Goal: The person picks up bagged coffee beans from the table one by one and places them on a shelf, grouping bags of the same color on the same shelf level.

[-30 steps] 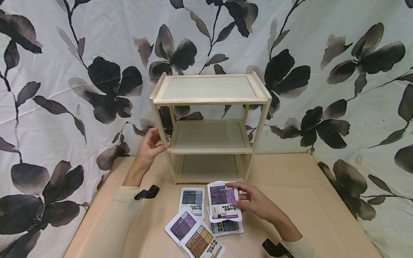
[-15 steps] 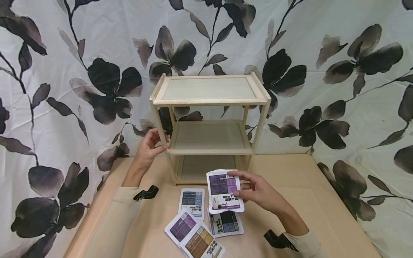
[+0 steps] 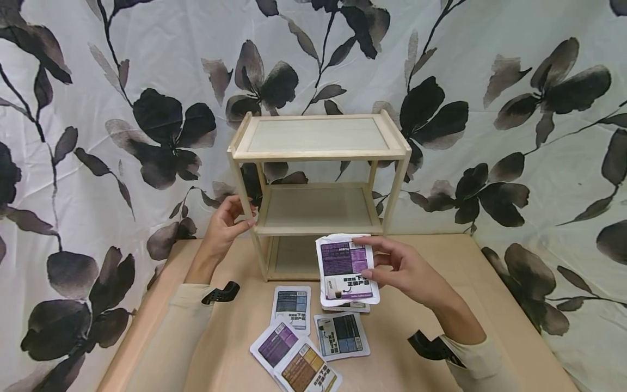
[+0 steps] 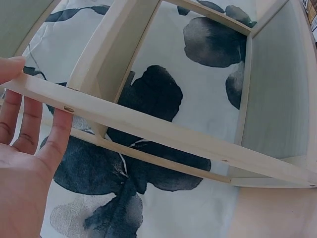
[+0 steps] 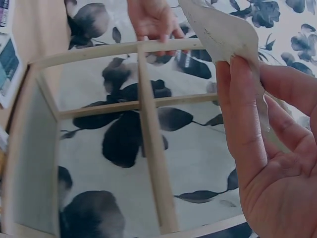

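A three-tier wooden shelf [image 3: 320, 231] stands at the back of the table. My left hand [image 3: 222, 228] grips its front left post, thumb on one side and fingers behind, as the left wrist view shows with the post [image 4: 163, 126]. Before the lower tier, my right hand [image 3: 404, 269] pinches a white packet [image 3: 345, 267] with a purple printed label, raised above the table. In the right wrist view the packet's plain back [image 5: 223, 29] shows between thumb and fingers. Another packet's edge [image 3: 350, 308] peeks out below it; whether it is also held, I cannot tell.
On the table [image 3: 431, 305] lie more flat packets: two blue-grey ones [image 3: 291, 307] [image 3: 343, 335], a purple one [image 3: 278, 343] and a brown one [image 3: 308, 367] overlapping it. A floral cloth [image 3: 539, 179] hangs behind and beside the table.
My right hand has lifted the purple packet off the blue-grey one and carried it up and forward, towards the lower tier. The left hand has stayed on the post.
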Available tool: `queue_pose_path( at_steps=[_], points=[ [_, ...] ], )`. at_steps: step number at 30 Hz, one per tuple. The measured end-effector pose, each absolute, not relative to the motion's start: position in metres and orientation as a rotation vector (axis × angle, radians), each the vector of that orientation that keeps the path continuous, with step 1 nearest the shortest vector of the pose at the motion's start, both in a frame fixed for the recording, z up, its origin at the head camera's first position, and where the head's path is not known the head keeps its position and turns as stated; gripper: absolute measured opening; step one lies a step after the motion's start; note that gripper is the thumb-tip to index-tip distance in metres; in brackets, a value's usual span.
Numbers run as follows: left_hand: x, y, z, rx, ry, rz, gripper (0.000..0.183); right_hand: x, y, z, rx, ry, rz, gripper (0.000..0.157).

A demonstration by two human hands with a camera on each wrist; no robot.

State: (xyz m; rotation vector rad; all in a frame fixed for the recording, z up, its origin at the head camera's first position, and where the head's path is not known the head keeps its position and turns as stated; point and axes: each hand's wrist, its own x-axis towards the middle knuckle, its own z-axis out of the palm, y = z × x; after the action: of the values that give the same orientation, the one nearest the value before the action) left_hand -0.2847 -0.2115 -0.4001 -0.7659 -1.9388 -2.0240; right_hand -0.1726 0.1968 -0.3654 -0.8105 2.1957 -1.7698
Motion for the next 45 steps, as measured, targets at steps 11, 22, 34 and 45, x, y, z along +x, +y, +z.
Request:
queue_pose_path(
  at_steps=[11, 22, 34, 45],
  points=[
    [-0.287, -0.211, -0.399, -0.723, -1.983, -2.017, 0.047, -0.186, 0.200, -0.332, -0.814, 2.225, -1.784, 0.057],
    [-0.290, -0.212, -0.399, -0.743, -1.967, -2.014, 0.046, -0.200, 0.201, -0.304, -0.895, 2.271, -1.791, 0.060],
    [-0.286, -0.211, -0.400, -0.720, -1.992, -1.988, 0.047, -0.209, 0.204, -0.272, -0.920, 2.349, -1.813, 0.060],
    [-0.286, -0.211, -0.401, -0.725, -1.986, -1.996, 0.048, -0.220, 0.205, -0.237, -0.933, 2.333, -1.902, 0.061]
  ],
)
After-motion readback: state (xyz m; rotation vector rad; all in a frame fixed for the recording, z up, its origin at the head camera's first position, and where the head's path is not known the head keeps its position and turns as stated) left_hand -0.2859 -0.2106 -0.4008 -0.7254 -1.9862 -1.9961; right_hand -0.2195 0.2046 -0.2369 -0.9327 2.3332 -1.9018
